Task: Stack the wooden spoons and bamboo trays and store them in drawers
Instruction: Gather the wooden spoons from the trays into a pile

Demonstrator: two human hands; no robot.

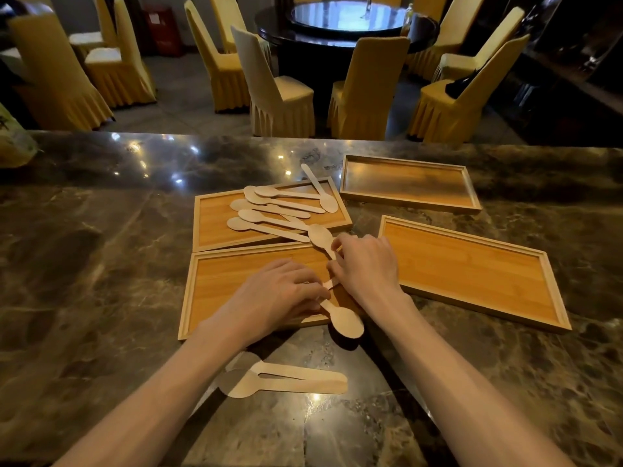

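Two hands: our left hand (279, 291) pinches the handle of a spoon (345, 320) whose bowl overhangs the near tray (215, 284); our right hand (367, 264) pinches another spoon (322, 236) by its handle.
Spoons: six more lie loose on the far-left tray (212, 220); a pair (286, 380) rests on the surface (101, 264).
Trays: four, unstacked, well apart.
Risk: thin handles may slip from our fingertips.
Cause: we judge both grips light, and crossed spoons may snag.
Drawers: not in view.
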